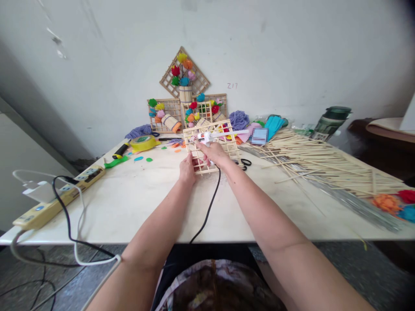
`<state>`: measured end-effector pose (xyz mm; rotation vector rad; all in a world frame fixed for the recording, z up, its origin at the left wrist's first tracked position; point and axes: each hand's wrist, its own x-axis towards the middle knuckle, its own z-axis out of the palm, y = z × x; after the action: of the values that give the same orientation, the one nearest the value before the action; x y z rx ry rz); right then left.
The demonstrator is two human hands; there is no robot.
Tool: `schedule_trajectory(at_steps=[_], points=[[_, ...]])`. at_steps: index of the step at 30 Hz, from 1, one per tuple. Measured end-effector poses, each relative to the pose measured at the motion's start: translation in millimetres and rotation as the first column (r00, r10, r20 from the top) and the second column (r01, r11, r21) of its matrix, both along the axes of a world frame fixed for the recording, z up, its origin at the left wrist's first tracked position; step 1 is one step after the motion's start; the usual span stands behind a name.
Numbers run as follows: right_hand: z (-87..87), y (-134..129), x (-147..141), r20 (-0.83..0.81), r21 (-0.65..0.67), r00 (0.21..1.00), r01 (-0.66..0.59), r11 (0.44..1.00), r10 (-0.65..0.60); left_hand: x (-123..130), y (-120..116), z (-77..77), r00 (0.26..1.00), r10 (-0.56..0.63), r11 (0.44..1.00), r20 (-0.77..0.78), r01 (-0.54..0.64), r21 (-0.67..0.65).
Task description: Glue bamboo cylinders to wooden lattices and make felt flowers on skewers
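Note:
My left hand (188, 169) is closed on the lower left edge of a square lattice of thin wooden sticks (232, 150), which it holds tilted up above the table. In my right hand (213, 154) is a white hot glue gun (206, 137), gripped by its handle in front of the lattice. The gun's nozzle end lies over the left part of the lattice, and a pale glue stick (238, 133) sticks out to the right. A black cord (213, 201) hangs from the gun's handle down to the table edge. My fingers partly hide the handle.
Finished lattices with felt flowers (184, 71) lean on the wall. Loose wooden sticks (311, 151) cover the right side. Black scissors (245, 163) lie beside the lattice. At left are yellow tape (144, 143), a utility knife (121, 151) and a power strip (61, 203) with cables. A dark bottle (330, 123) stands tilted-looking at right.

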<state>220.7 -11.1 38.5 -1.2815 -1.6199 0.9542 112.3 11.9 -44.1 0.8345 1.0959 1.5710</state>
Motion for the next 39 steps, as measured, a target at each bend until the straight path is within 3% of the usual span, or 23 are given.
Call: schedule_trajectory(at_steps=[10,23,39], points=[[-2.1,1.8,-0.6,-0.001,0.021,1.0,0.01,1.0,-0.01,-0.4,0.0,-1.1,1.0,-0.016,1.0,-0.003,0.016,0.018],[-7.0,6.9,-0.2,-0.118,0.022,0.993,-0.029,0.999,0.031,-1.0,-1.2,1.1,1.0,-0.012,1.0,0.016,0.013,-0.028],[-1.3,1.1,0.0,-0.009,0.032,1.0,-0.013,0.999,0.013,-1.1,0.2,-0.9,1.0,-0.008,1.0,-0.014,0.008,-0.004]])
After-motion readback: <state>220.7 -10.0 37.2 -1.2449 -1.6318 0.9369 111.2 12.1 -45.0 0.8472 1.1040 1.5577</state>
